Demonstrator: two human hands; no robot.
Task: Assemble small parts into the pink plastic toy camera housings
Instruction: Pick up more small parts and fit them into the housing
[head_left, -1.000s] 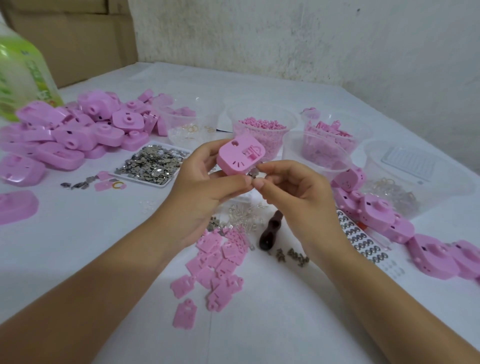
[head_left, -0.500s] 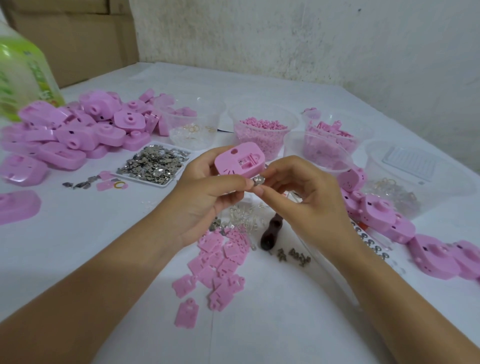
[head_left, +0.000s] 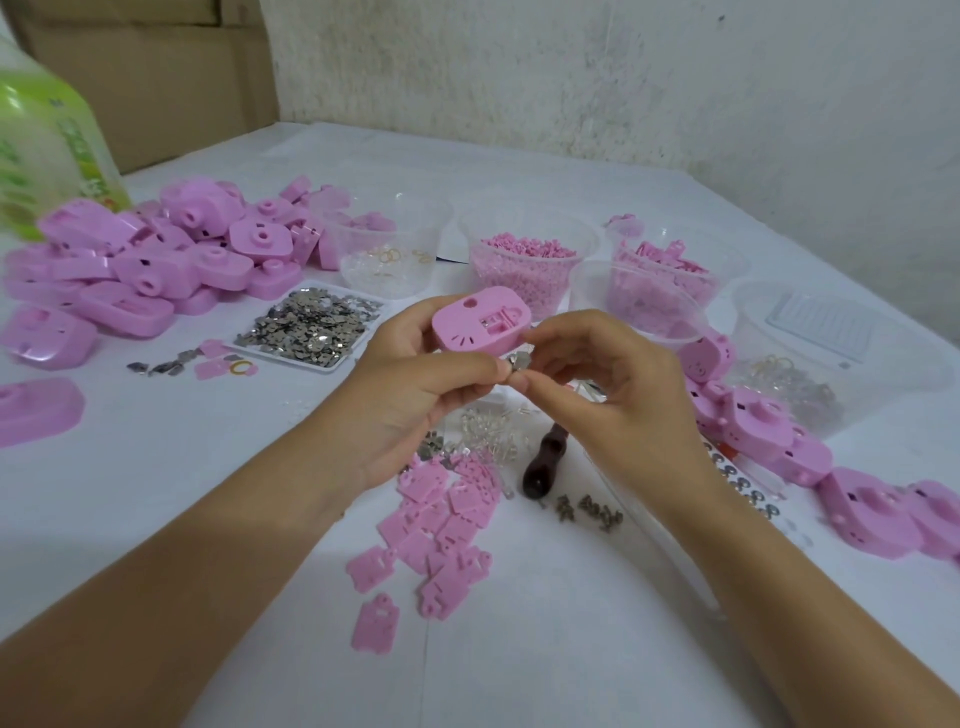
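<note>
Change: compared with a second earlier, the pink plastic toy camera housing (head_left: 480, 319) had tipped from a steep tilt to lie flatter, slotted face up. Over the last half second it and both hands had barely shifted.
Left hand: the left hand (head_left: 415, 379) gripped the housing's left end and underside with curled fingers. Its thumb reached toward a small silvery metal piece (head_left: 519, 359); whether they touched could not be told.
Right hand: the right hand (head_left: 608, 395) pinched the metal piece at its fingertips, just under the housing's lower right edge, with the other fingers loosely curled.
Pose: both forearms came in from the lower corners and met above the white table (head_left: 156, 493). The hands were raised over scattered flat pink plastic plates (head_left: 441, 519) and a dark brown wooden tool handle (head_left: 543, 462).
Housing's place: it was held in the air, well apart from the heap of pink housings (head_left: 156, 270) at the left.
</note>
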